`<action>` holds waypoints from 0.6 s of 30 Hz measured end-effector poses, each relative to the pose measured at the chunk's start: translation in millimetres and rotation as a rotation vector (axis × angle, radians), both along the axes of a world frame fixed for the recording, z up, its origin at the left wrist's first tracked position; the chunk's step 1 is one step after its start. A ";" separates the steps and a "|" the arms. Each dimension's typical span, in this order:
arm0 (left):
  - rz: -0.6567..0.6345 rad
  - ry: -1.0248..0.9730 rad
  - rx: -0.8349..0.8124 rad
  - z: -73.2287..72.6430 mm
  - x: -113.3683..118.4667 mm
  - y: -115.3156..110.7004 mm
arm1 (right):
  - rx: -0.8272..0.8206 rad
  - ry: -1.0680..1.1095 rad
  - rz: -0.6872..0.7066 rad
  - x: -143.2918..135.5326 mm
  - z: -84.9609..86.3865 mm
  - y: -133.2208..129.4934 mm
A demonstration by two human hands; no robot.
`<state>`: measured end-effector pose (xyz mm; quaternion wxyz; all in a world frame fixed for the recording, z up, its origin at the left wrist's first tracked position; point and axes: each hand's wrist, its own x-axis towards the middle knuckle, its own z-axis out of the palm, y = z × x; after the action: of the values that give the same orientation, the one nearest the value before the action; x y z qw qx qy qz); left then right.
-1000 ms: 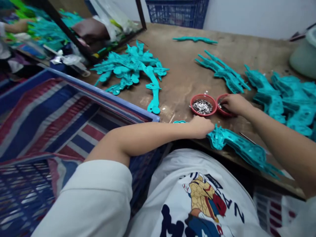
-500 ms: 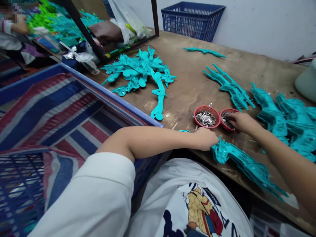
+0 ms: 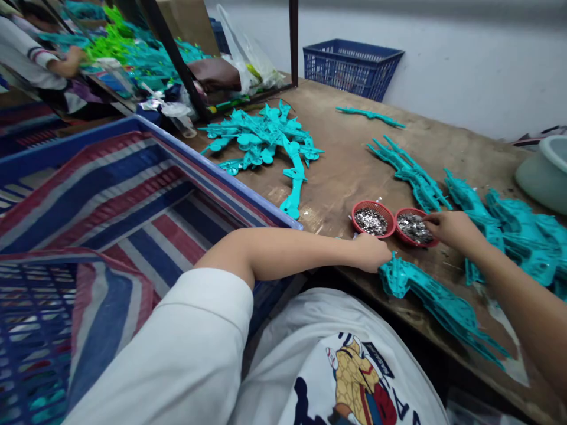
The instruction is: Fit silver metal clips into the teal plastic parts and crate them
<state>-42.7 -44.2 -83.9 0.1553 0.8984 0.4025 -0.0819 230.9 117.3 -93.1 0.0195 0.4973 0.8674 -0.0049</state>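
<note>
My left hand (image 3: 372, 252) is closed in a fist at the table's near edge, its fingers mostly hidden behind its back. It lies against the end of a stack of teal plastic parts (image 3: 436, 298), just in front of a red basket of shiny small metal pieces (image 3: 371, 221). Over the right rim of a second red basket, which holds duller small metal pieces (image 3: 414, 228), my right hand (image 3: 456, 233) has its thumb and fingers pinched together. Whatever sits between those fingertips is too small to make out.
A pile of teal parts (image 3: 270, 139) lies at the back left, more teal stacks (image 3: 522, 230) at the right. A striped-lined blue crate (image 3: 221, 177) stands at my left, a blue basket (image 3: 352, 68) behind the table, a pale green tub (image 3: 544, 174) far right. Another person (image 3: 33, 56) sits back left.
My right hand has drawn back from inside the right basket to its rim, fingers pinched. My left hand stays closed in place. The view has tilted up slightly.
</note>
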 end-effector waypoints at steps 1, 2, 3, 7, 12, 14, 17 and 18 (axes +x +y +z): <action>-0.012 0.009 -0.010 0.9 0.1 0.6 | -0.019 -0.015 0.000 -0.9 0.5 -0.8; -0.024 0.018 -0.021 1.8 0.2 1.2 | -0.044 -0.037 0.002 -3.5 -0.5 -1.1; -0.032 0.025 -0.028 2.9 0.3 1.6 | -0.074 -0.063 0.009 -7.6 -2.8 -1.0; -0.039 0.044 -0.032 6.9 0.0 0.8 | -0.165 -0.145 0.056 -30.9 -18.1 2.3; -0.016 0.055 -0.020 8.9 -3.3 -0.4 | -0.175 -0.193 0.039 -44.3 -21.4 2.5; -0.005 0.059 -0.029 9.1 -4.9 1.5 | -0.151 -0.186 0.025 -43.3 -16.9 1.5; 0.013 0.077 -0.041 10.2 -6.7 4.7 | -0.107 -0.139 -0.043 -38.4 -9.6 0.9; 0.020 0.085 -0.041 10.9 -7.0 5.0 | -0.098 -0.117 -0.075 -35.8 -7.1 0.7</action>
<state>-49.7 -39.2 -73.0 0.1573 0.8868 0.4157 -0.1267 195.1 118.0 -100.2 0.0942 0.5273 0.8442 -0.0189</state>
